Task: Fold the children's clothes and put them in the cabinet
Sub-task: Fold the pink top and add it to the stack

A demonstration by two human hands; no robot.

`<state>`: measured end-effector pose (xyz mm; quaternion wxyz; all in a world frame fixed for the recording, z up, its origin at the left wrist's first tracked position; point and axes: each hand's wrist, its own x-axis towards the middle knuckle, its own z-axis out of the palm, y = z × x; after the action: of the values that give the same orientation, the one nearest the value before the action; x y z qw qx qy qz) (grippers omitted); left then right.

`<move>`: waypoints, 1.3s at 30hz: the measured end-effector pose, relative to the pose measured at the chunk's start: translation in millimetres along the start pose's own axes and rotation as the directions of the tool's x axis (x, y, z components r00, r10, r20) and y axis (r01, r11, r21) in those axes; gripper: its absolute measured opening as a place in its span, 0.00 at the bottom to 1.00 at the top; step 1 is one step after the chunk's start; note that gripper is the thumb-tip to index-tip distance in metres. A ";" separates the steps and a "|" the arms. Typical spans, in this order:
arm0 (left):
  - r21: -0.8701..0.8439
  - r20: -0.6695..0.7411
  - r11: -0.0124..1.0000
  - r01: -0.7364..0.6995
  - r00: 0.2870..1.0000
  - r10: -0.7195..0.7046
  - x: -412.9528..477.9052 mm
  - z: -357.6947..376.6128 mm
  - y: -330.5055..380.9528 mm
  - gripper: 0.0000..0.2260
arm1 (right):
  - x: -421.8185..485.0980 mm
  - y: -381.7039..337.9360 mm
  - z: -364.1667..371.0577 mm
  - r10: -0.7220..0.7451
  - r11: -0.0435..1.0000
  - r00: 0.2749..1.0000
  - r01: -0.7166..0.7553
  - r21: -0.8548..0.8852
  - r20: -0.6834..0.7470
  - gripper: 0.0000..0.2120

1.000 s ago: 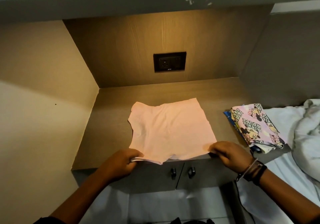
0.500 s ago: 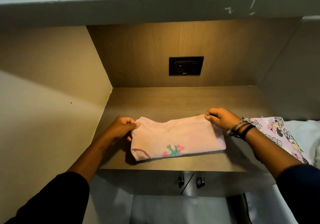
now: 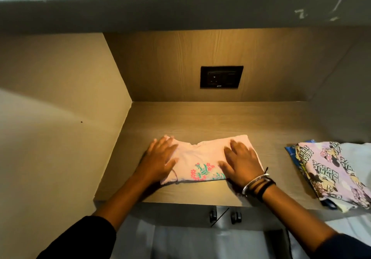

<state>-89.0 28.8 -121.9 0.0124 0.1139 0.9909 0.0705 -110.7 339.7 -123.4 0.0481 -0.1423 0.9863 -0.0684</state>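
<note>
1. Neither hand grips anything: the left hand (image 3: 160, 159) and the right hand (image 3: 242, 161) both lie flat, palms down and fingers spread, on the pink garment (image 3: 202, 158).
2. The left hand covers the garment's left end, the right hand its right end; the stretch between them is bare cloth.
3. The pink garment lies folded into a wide, short band on the counter (image 3: 200, 118), near the front edge and left of the middle, its long side parallel to that edge.
4. A flower print (image 3: 201, 171) in pink and green shows on the garment's front part, between the two hands.
5. The right wrist wears bracelets (image 3: 258, 184), silver and dark.
6. Toward the counter's right end, well apart from the pink garment, lies a folded cartoon-print garment (image 3: 329, 170) on top of a blue piece (image 3: 291, 152) whose edge shows at its left.
7. A black wall socket (image 3: 221, 76) sits in the wooden back panel above the counter's rear edge.
8. Below the front edge, two dark door knobs (image 3: 212, 215) sit side by side on the cabinet doors.
</note>
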 end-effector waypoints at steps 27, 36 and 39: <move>-0.066 0.081 0.896 -0.438 0.893 0.443 -76.9 3.6 99.1 0.24 | -117.6 -13.6 22.0 -0.391 0.909 0.920 0.392 -0.141 0.040 0.39; -0.321 -0.006 0.840 -0.436 0.888 0.459 -75.7 -25.8 107.2 0.10 | -119.9 -7.5 -12.5 -0.344 0.846 0.932 0.359 0.394 -0.112 0.16; -0.706 0.265 0.708 -0.007 0.925 0.273 -66.6 -37.6 107.4 0.12 | -114.3 -4.8 -27.8 -0.199 0.742 0.979 0.174 0.648 -0.035 0.06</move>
<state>-1.6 112.1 -68.8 0.2246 0.1876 0.8611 0.4157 -3.4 371.3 -86.7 0.1049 -0.2158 0.8815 -0.4066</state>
